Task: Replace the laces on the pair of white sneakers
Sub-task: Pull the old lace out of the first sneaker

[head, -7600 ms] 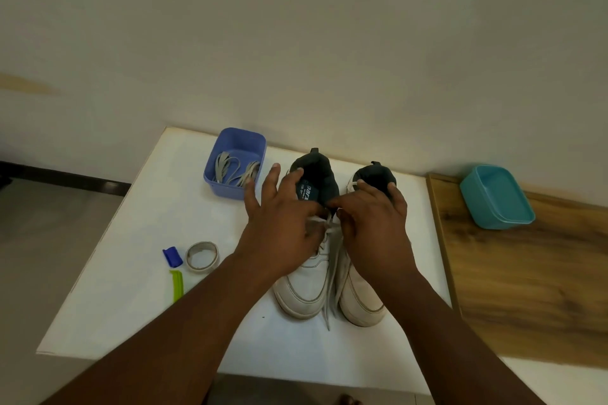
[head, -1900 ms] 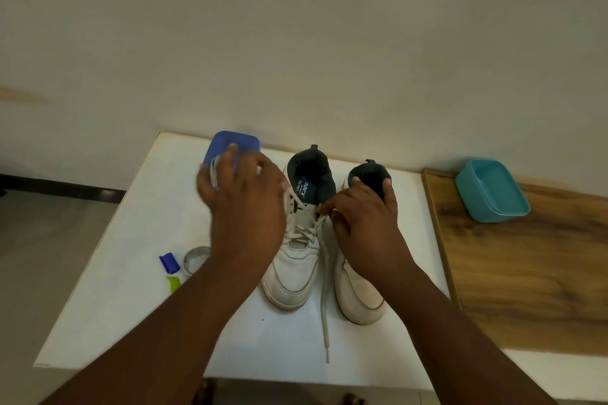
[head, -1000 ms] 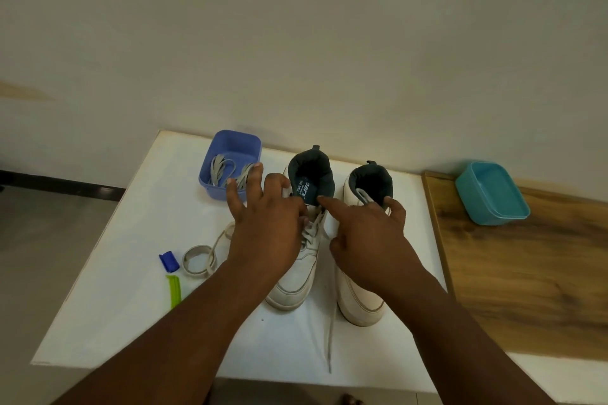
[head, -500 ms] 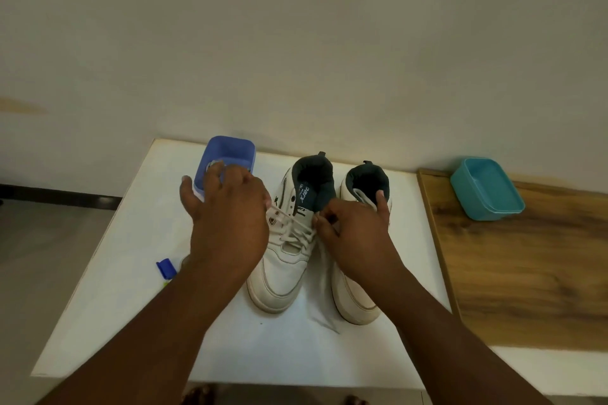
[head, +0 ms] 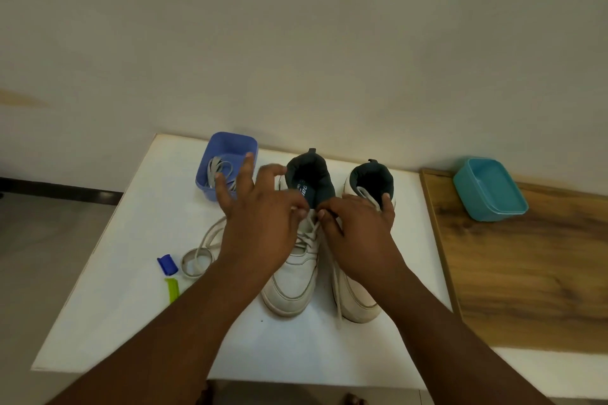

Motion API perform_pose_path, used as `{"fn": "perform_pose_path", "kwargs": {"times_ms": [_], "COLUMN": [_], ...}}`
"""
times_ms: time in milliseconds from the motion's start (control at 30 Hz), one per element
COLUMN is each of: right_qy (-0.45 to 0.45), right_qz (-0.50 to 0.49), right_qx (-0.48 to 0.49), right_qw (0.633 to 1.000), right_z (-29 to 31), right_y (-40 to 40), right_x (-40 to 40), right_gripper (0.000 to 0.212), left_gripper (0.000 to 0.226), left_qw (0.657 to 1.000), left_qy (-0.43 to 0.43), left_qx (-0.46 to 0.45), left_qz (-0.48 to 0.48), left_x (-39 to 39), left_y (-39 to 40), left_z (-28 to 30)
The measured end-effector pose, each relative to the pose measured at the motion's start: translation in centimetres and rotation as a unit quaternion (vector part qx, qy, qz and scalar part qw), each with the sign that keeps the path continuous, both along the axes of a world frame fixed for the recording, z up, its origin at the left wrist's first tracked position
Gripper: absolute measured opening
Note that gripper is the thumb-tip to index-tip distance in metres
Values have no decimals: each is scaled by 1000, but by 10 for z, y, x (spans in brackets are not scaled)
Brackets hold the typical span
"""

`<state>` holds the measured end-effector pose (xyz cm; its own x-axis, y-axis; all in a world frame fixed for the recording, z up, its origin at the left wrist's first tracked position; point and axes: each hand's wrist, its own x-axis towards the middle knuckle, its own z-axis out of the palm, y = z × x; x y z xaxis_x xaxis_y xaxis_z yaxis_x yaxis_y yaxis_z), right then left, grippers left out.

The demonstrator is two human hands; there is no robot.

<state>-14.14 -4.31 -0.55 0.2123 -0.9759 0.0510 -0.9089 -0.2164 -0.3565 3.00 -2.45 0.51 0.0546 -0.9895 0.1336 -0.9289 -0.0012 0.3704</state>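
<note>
Flanking the sneakers (head: 292, 286): blue tub (head: 227, 154), tape roll (head: 193, 262), teal tub (head: 490, 189).

Plain wall (head: 296, 26); white table (head: 125, 312); wooden top (head: 526, 273).

Soft, even indoor light fills the scene, its source unclear. The matte white rectangular tabletop (head: 138, 299) reads bright without glare. Shadows beneath the forearms are faint and diffuse. The spread fingers of the left hand (head: 260, 223) look slightly motion-blurred. Wide-angle distortion bends the table edges and the dark skirting strip (head: 59, 189) outward.
</note>
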Motion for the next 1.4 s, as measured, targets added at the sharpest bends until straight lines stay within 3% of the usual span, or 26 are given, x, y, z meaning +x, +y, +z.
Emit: {"fn": "perform_pose_path", "kwargs": {"times_ms": [133,200,433,567,633,733,833,967,1067,1133,1167,1233,1300,1400], "right_qy": [6,4,-38,-39,-36,-31,-19,-8,-15,-10,-3,11,20,11], "right_qz": [18,18,29,27,29,25,25,23,11,7,6,5,3,2], "right_qx": [1,-7,-24,-35,-37,-34,-33,-39,-26,-20,-18,-15,-20,-33], "right_qw": [1000,1000,999,998,998,999,999,999,999,1000,1000,1000,1000,999], "right_z": [3,5,-1,-1,-2,-2,-6,-5,-2,0,0,0,-1,-1], "right_y": [1,0,-6,-8,-7,-7,-8,-7,-8,-6,-5,-4,-3,2], "right_x": [5,2,-5,-6,-6,-6,-7,-6,-7,-6,-6,-4,-2,0], "right_gripper": [26,27,31,35,36,39,38,37,23,21,24,32,35,27], "left_gripper": [14,17,9,9,24,29,15,10,18,25,30,38,41,40], "left_qw": [988,979,948,928,960,1000,998,996,959,925,928,962,954,946], "left_qy": [38,128,209,273,212,0,-15,-8,175,328,343,225,127,88], "left_qx": [-125,-123,-170,-201,-159,-19,43,-86,-186,-123,-43,141,271,312], "left_qz": [88,101,172,157,88,-22,-37,30,119,147,135,62,0,-20], "left_x": [17,15,23,23,20,7,-1,7,19,26,26,23,19,21], "left_y": [-1,-2,-2,-4,-4,-3,-1,-7,-4,-1,0,5,9,6], "left_z": [6,8,12,14,12,-7,-18,-4,22,31,31,26,17,7]}}
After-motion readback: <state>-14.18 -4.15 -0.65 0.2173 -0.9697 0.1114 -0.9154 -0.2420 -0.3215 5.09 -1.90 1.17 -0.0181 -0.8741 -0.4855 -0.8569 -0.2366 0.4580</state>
